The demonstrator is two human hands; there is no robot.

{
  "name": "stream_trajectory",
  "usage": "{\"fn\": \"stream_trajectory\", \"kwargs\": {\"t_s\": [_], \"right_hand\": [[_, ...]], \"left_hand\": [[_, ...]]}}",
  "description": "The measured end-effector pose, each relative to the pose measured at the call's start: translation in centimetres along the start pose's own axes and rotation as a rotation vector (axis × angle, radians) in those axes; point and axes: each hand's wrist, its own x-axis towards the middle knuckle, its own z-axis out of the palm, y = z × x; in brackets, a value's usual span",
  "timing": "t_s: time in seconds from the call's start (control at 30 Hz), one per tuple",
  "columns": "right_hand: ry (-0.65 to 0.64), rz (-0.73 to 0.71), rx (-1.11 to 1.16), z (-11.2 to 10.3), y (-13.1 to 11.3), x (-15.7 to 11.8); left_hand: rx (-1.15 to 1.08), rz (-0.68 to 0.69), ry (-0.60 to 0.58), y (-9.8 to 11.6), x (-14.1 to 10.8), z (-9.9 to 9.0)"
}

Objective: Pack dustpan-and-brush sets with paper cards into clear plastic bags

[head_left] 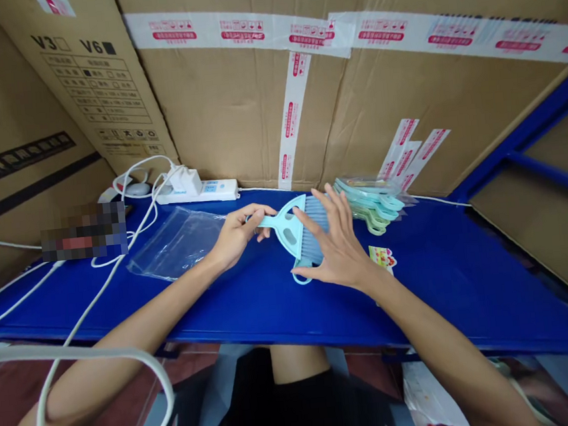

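Left hand (248,228) clamps the unwrapped brush (290,231); right hand (341,244) spreads over its bristles (317,210), grip hard to tell; a clear bag (179,244) lies flat, more wrapped sets (373,203) sit piled.

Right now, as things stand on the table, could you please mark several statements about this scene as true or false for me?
1. The left hand holds the brush by its handle. True.
2. The brush is bright red. False: it is light blue.
3. The right hand has its fingers spread by the bristles. True.
4. The clear plastic bag lies to the right of the brush. False: it lies to the left.
5. A white power strip is near the back of the table. True.
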Motion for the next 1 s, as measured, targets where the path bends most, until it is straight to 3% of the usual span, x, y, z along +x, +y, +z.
{"fn": "stream_trajectory", "kwargs": {"t_s": [0.23, 0.4, 0.47, 0.53, 0.63, 0.73, 0.8, 0.9, 1.0], "right_hand": [[-0.082, -0.023, -0.038, 0.0, 1.2, -0.5], [-0.030, 0.057, -0.027, -0.8, 1.9, -0.5], [0.047, 0.161, 0.048, -1.1, 2.6, -0.4], [0.153, 0.278, 0.202, -1.2, 3.4, -0.4], [0.265, 0.431, 0.606, -1.0, 4.6, -0.4], [0.243, 0.562, 1.099, -0.7, 4.6, -0.3], [0.202, 0.604, 1.323, -0.8, 4.1, -0.2], [0.166, 0.598, 1.464, -1.3, 3.4, -0.1], [0.175, 0.571, 1.464, -1.6, 3.1, 0.0]], "left_hand": [[0.012, 0.022, -0.199, 0.4, -0.6, 0.8], [-0.079, 0.023, -0.114, 0.5, -0.4, 0.9], [-0.035, 0.058, -0.049, 0.4, -0.5, 0.8], [0.103, 0.097, -0.065, 0.1, -0.9, 1.0], [0.475, 0.195, -0.331, -0.3, -2.1, 1.7], [0.851, 0.352, -0.658, -0.5, -3.3, 2.6], [0.997, 0.435, -0.738, -0.4, -3.6, 2.8], [1.099, 0.495, -0.636, -0.1, -3.2, 2.4], [1.191, 0.451, -0.485, 0.1, -2.4, 1.3]]}}
